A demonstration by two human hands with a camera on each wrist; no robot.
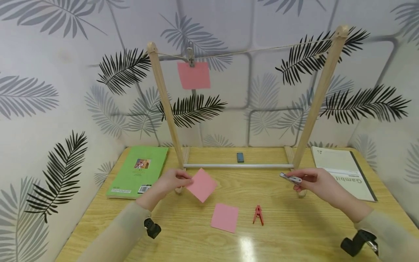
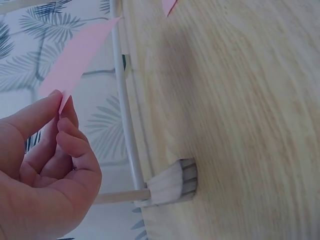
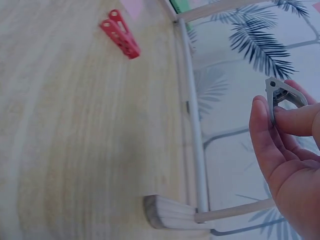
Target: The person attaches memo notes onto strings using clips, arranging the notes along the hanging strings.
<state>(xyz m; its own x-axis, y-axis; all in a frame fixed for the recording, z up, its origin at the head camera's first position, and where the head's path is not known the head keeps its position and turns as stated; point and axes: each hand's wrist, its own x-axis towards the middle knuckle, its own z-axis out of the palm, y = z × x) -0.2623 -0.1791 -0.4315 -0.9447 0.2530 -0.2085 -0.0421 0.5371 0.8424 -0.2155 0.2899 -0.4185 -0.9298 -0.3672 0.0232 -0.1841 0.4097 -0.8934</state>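
Note:
My left hand (image 1: 173, 182) pinches a pink square of paper (image 1: 202, 185) by one corner, between thumb and fingers, above the table. In the left wrist view the paper (image 2: 80, 55) bends slightly away from the fingertips. Over on the right, my right hand (image 1: 312, 180) holds a grey clothespin (image 1: 291, 178) between thumb and fingers; its spring shows in the right wrist view. A second pink paper (image 1: 225, 218) lies flat on the table, and a red clothespin (image 1: 258, 215) lies to its right. Another pink paper (image 1: 194, 75) hangs from the string by a grey clothespin (image 1: 190, 54).
Two wooden posts (image 1: 167, 105) hold up the string (image 1: 262, 49), with a white bar (image 1: 239, 166) joining them low down. A green book (image 1: 139, 171) lies at left, a pale notebook (image 1: 345, 173) at right. Behind the bar sits a small dark block (image 1: 240, 157).

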